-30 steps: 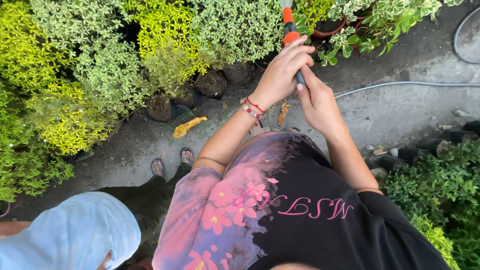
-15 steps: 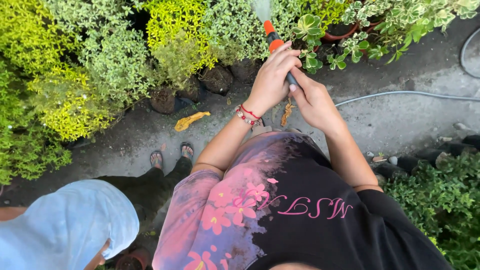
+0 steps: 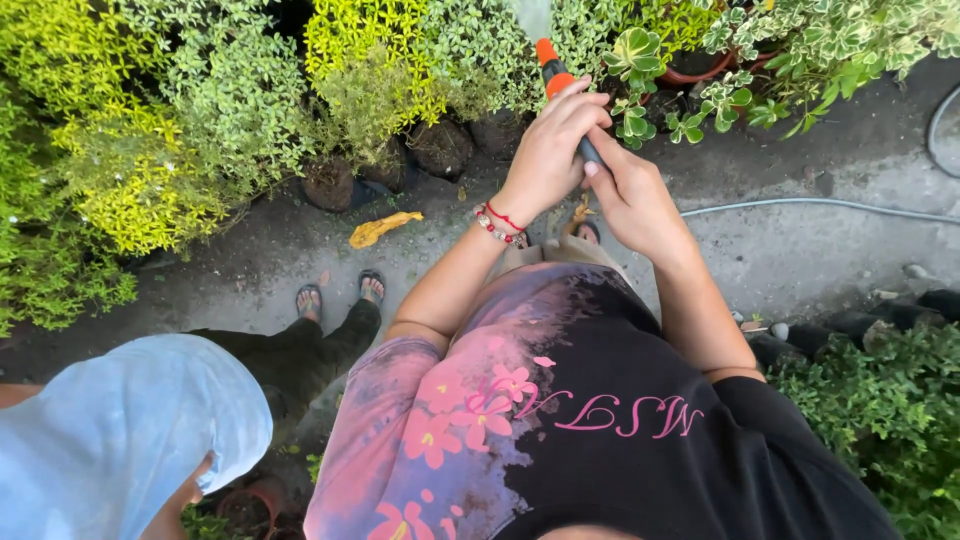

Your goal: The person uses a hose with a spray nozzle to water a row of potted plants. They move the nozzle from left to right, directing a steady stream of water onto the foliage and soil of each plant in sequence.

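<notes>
Shrubs [image 3: 230, 100] in dark pots [image 3: 440, 148]

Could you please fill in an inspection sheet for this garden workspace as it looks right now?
Surface: grey concrete ground, damp-looking.
Job's things: orange spray nozzle aimed at the potted shrubs.
Clutter: yellow fallen leaf.
Hands: left hand and right hand both closed on the nozzle.
Cables: grey hose across the ground.
Surroundings: another person in a light blue head cover, sandalled feet; green bushes at right.
</notes>
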